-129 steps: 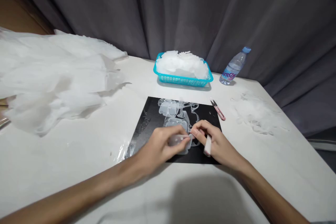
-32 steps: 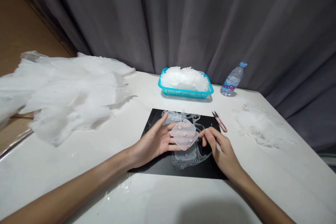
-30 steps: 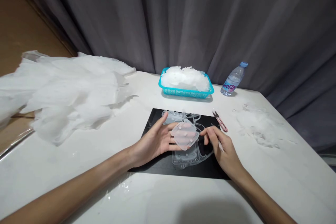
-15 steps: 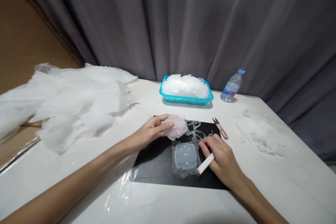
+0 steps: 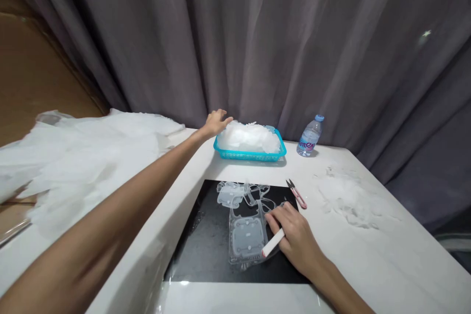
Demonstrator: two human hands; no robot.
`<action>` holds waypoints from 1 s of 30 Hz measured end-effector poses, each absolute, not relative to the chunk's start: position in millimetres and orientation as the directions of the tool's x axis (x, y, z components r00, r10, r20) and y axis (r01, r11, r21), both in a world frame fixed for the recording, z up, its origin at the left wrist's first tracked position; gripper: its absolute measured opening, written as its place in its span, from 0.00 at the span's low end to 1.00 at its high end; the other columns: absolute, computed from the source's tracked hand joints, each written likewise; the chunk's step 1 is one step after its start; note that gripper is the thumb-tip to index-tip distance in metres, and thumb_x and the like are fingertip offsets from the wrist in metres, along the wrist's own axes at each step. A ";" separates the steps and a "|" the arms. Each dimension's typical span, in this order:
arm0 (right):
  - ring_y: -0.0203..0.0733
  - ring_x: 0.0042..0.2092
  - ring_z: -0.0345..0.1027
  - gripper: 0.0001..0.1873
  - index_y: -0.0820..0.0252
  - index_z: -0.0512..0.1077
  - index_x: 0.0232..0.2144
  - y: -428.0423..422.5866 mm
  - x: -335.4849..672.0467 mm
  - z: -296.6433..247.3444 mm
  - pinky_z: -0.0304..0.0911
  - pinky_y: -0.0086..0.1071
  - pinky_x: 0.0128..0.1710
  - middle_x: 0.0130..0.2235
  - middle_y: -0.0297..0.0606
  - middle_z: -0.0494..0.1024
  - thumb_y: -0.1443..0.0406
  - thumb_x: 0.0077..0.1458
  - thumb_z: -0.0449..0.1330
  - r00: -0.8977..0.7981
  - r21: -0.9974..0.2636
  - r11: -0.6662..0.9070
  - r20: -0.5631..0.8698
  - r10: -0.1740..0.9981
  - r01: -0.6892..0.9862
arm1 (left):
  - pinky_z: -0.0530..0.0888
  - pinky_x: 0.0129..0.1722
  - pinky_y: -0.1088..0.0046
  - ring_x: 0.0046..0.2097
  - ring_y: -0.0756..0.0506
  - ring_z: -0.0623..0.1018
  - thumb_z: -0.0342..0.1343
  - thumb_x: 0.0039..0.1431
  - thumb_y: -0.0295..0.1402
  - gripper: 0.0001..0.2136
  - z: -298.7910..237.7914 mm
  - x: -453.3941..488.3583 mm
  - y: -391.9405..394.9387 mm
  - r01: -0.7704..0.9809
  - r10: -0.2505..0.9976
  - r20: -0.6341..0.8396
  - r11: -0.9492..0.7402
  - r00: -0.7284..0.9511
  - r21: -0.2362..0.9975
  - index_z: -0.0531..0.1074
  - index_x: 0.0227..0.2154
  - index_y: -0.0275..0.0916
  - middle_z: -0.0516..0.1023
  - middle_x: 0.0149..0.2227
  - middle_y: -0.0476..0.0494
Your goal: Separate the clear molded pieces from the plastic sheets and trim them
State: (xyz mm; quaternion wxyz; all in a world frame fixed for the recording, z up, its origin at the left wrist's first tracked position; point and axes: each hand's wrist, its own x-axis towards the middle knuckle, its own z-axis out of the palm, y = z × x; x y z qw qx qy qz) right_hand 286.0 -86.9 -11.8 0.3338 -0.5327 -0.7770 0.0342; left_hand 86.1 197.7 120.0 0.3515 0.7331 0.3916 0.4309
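Hovering at the left end of the turquoise basket (image 5: pixel 253 156), near the table's (image 5: pixel 360 274) far edge, your left hand (image 5: pixel 215 123) could spill the white heap (image 5: pixel 250 140), which rises above the rim. Its fingers are parted, with no piece visible in them. Your right hand (image 5: pixel 294 230) grips a white stick (image 5: pixel 273 243); should its red end, aimed at the black mat's (image 5: pixel 195 255) near left corner, be sharp, a slip might mark the clear moulded sheet (image 5: pixel 248 238). That sheet lies mid-mat, from the far edge toward the near one. Your left arm is stretched out; your right fingers curl low inside the mat's right edge.
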 end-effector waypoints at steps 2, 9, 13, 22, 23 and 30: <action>0.47 0.36 0.63 0.18 0.56 0.70 0.34 -89.7 288.8 -6.1 0.63 0.41 0.38 0.32 0.39 0.75 0.65 0.75 0.45 -0.197 -0.466 0.435 0.475 0.858 0.770 | 0.73 0.58 0.57 0.56 0.38 0.76 0.56 0.72 0.38 0.15 106.1 78.8 175.4 0.298 0.857 0.401 -0.494 0.322 0.817 0.75 0.53 0.33 0.76 0.55 0.41; 0.47 0.44 0.70 0.36 0.54 0.72 0.45 -110.9 297.0 15.6 0.67 0.40 0.46 0.43 0.42 0.76 0.40 0.70 0.33 -0.260 -0.796 0.365 0.267 0.928 0.483 | 0.69 0.58 0.58 0.52 0.37 0.79 0.57 0.69 0.33 0.10 43.1 33.7 1.0 0.221 0.444 0.241 -0.761 0.863 0.610 0.80 0.49 0.43 0.83 0.48 0.38; 0.42 0.39 0.71 0.19 0.55 0.73 0.38 -113.6 293.9 22.5 0.67 0.35 0.43 0.38 0.37 0.76 0.50 0.73 0.51 -0.268 -0.858 0.259 0.149 0.952 0.443 | 0.67 0.65 0.56 0.63 0.32 0.76 0.59 0.69 0.36 0.22 20.4 18.6 -48.9 0.120 0.267 0.176 -0.806 0.947 0.580 0.71 0.65 0.44 0.77 0.63 0.34; 0.45 0.45 0.75 0.09 0.55 0.76 0.41 -115.8 284.0 23.0 0.69 0.37 0.49 0.43 0.39 0.80 0.59 0.70 0.58 -0.342 -0.854 0.256 0.099 0.935 0.453 | 0.54 0.74 0.54 0.70 0.33 0.68 0.70 0.58 0.42 0.33 16.2 7.7 -33.1 0.134 0.370 0.190 -0.692 0.909 0.709 0.69 0.66 0.51 0.64 0.70 0.42; 0.45 0.46 0.75 0.09 0.55 0.76 0.41 -116.4 283.2 22.7 0.69 0.38 0.50 0.43 0.40 0.80 0.59 0.70 0.58 -0.341 -0.851 0.262 0.105 0.934 0.456 | 0.55 0.74 0.54 0.70 0.33 0.68 0.71 0.58 0.42 0.34 16.4 7.7 -34.6 0.125 0.365 0.192 -0.688 0.911 0.715 0.69 0.66 0.50 0.65 0.70 0.42; 0.43 0.47 0.76 0.06 0.54 0.77 0.42 -118.7 281.0 22.9 0.69 0.36 0.51 0.44 0.38 0.81 0.62 0.70 0.59 -0.374 -0.827 0.294 0.110 0.921 0.479 | 0.56 0.73 0.56 0.69 0.33 0.69 0.66 0.63 0.41 0.36 14.1 5.8 -44.9 0.157 0.358 0.143 -0.688 0.923 0.709 0.60 0.71 0.50 0.67 0.69 0.43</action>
